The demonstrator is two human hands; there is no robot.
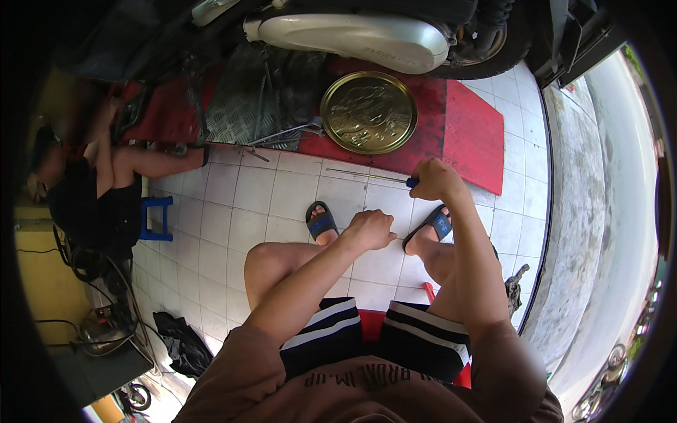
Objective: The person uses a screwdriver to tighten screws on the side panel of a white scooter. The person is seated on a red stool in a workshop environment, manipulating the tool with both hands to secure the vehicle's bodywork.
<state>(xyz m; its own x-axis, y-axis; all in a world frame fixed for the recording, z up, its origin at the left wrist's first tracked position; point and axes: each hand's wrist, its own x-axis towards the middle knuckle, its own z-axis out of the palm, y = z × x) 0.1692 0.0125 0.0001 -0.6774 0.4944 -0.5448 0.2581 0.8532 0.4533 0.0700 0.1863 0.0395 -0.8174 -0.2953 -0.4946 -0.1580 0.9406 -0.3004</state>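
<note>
one right hand (436, 180), fingers gripping one blue-handled screwdriver (411, 182), one left hand (371, 230) nearer, fingers curled closed, one round tray (369, 113) far

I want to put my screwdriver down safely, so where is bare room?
Free: the red platform, right of the gold tray; also white tiles between the blue stool and left sandal. Crowded: left of the tray, where metal tools lie by the patterned metal plate.
</note>
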